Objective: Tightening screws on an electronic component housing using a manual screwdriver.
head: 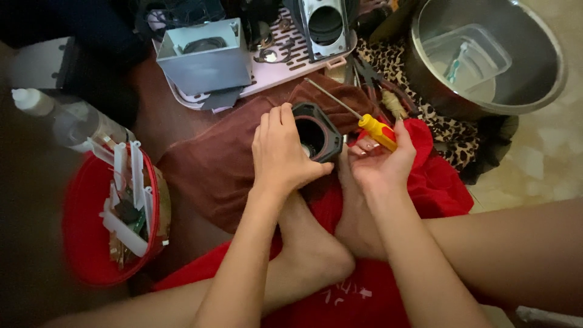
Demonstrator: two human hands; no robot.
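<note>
Far left: a clear plastic bottle (pixel 67 118) with a white cap lies on the floor. Just below it, a red bucket (pixel 82 225) holds white plastic strips (pixel 130 182) and a piece of green circuit board.

Upper left of centre: a grey open-topped box (pixel 203 58) rests on a pale slotted tray (pixel 285 51), along with a grey housing with an oval opening (pixel 325 24).

Centre: the left hand (pixel 280 152) is closed over a black, squarish part with a round bore (pixel 316 130), fingers wrapped over its left rim. The part sits on a brown cloth (pixel 212 164), above the person's bare feet.

Right of centre: the right hand (pixel 378 161) holds a screwdriver (pixel 364 121) loosely by its yellow and red handle, fingers partly curled. The shaft angles up and left, over the black part's far edge. Red fabric (pixel 443 188) lies under this hand.

Upper right: a large metal pot (pixel 546 79) contains a clear plastic tub (pixel 467 58), standing on leopard-print fabric (pixel 449 130).
</note>
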